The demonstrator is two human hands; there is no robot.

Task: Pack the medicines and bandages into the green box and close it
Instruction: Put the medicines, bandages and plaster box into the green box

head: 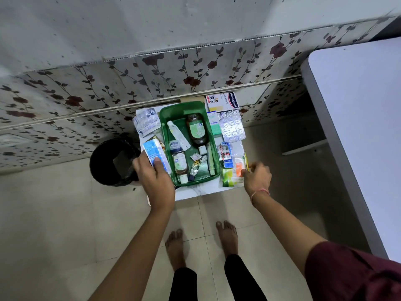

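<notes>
On a small white desk (pixel 191 193) the green box (pixel 188 118) lies open — left hand (pixel 155 178) grips a blue packet (pixel 155 154) beside it, ready to drop in; right hand (pixel 257 177) pinches a sachet (pixel 238 168).

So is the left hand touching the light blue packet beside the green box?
Touching. The head view shows the left hand gripping the light blue packet, thumb pressed on its face.

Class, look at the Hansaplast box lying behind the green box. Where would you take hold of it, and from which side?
Grip the Hansaplast box across its two long edges, hand coming from above. It lies flat on the table by the wall, so only the top face is open; the green box crowds its left side.
</notes>
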